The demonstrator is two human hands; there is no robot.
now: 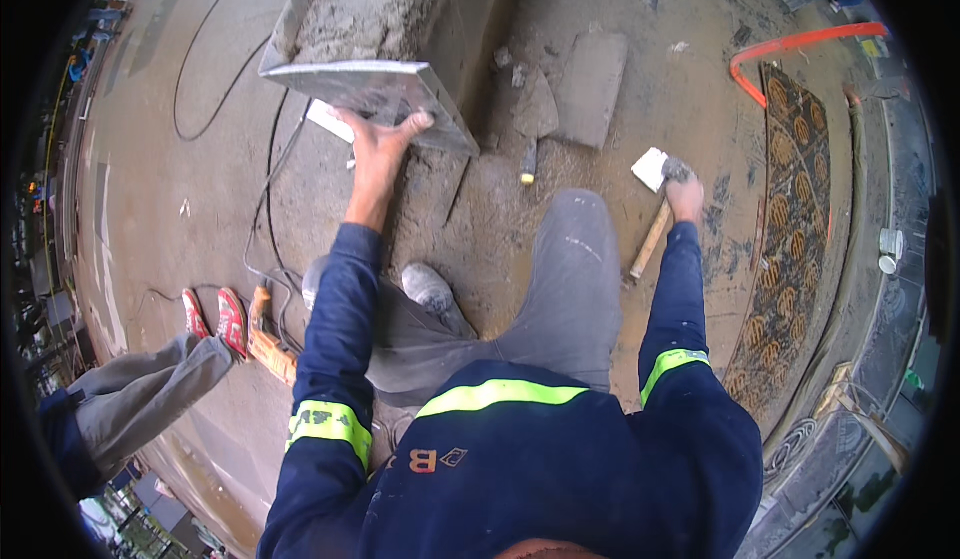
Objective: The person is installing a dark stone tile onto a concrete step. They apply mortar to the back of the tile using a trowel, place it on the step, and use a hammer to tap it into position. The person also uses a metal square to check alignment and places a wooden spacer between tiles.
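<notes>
My left hand (378, 149) grips the lower edge of a grey slab (372, 89), its thumb and fingers spread along it, at the end of a cement-coated block (362, 9). My right hand (685, 199) is at the floor, fingers curled at a grey lumpy thing (676, 169) that I cannot make out, beside a white square piece (649, 167). A wooden-handled tool (653, 242) lies just below that hand, partly hidden by it. A pointed trowel (537, 109) and a flat grey sheet (592, 89) lie right of the block.
A co-worker's legs and red shoes (230, 321) are at the left, beside an orange power tool (273, 349) and black cables (262, 209). An orange bar (800, 41) and a long patterned board (790, 189) lie on the right. My knee and shoe are below the block.
</notes>
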